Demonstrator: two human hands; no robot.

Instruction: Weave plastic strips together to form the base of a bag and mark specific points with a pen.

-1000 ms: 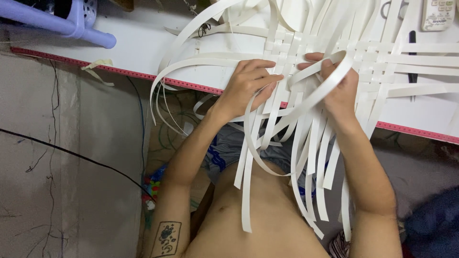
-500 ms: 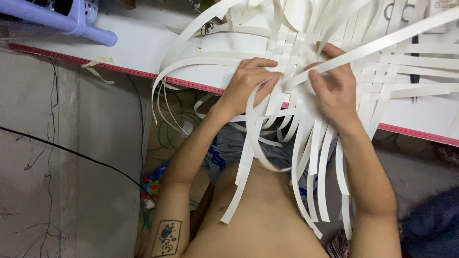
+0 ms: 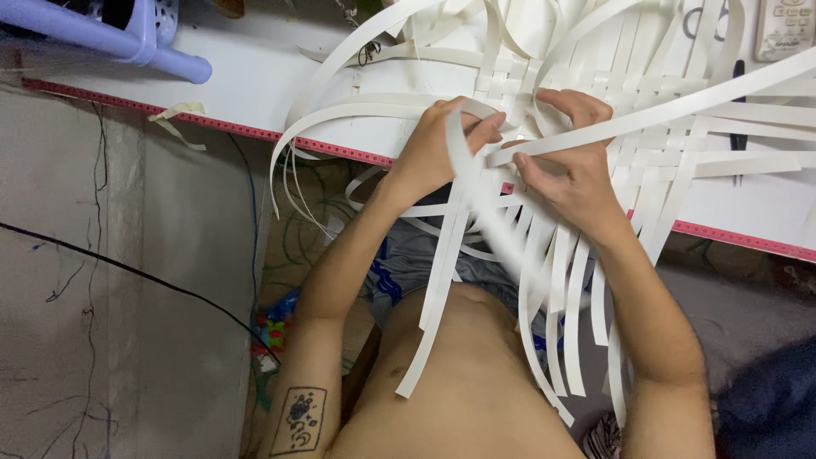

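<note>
A woven mat of white flat strips [image 3: 654,127] lies on a white table [image 3: 255,93], with several loose strip ends hanging over the near edge onto my lap. My left hand [image 3: 433,153] pinches a white strip [image 3: 463,195] at the mat's near edge. My right hand [image 3: 565,170] holds a long white strip [image 3: 680,110] that runs off to the upper right. Both hands meet at the edge of the weave, almost touching.
A red edging band [image 3: 212,123] runs along the table's near edge. A lilac plastic stool leg [image 3: 127,42] lies at the top left. A white remote control [image 3: 786,30] sits at the top right, with a dark pen [image 3: 738,81] below it. Cables hang under the table.
My right hand has pulled the long strip out flatter toward the upper right. My left hand has taken a strip between thumb and fingers. The camera moved slightly closer.
</note>
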